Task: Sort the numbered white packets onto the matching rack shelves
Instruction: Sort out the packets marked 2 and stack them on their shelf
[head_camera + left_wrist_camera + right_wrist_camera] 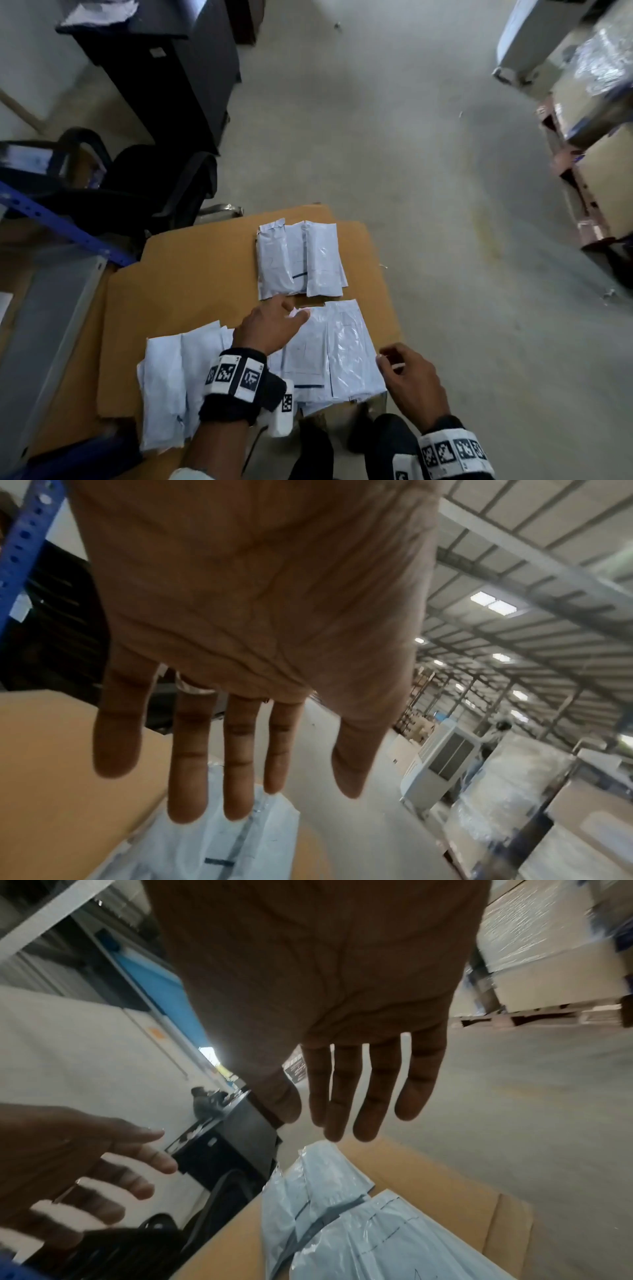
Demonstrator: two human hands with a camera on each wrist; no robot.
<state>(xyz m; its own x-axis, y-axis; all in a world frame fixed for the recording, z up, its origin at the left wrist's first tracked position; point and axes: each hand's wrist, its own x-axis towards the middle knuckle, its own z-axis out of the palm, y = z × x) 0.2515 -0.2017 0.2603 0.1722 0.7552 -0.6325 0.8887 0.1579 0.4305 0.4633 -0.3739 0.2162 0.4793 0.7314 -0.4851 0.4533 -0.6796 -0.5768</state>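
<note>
Three groups of white packets lie on a brown cardboard sheet (pixel 191 274): a far pile (pixel 299 258), a near-right pile (pixel 342 353) and a near-left pile (pixel 168 383). My left hand (pixel 274 322) hovers over the near-right pile's far left corner with fingers straight and holds nothing. The left wrist view shows its spread fingers (pixel 240 750) above a packet (pixel 212 845). My right hand (pixel 404 373) sits just off that pile's right edge, empty and relaxed. In the right wrist view its fingers (pixel 356 1096) hang straight over the packets (pixel 342 1218). Numbers on the packets are too faint to read.
A blue rack upright (pixel 65 222) and a grey shelf (pixel 44 329) stand at the left. A black office chair (pixel 144 192) and a black cabinet (pixel 164 75) are behind the cardboard. Wrapped pallets (pixel 596 102) line the right. Bare concrete floor (pixel 411 171) lies between.
</note>
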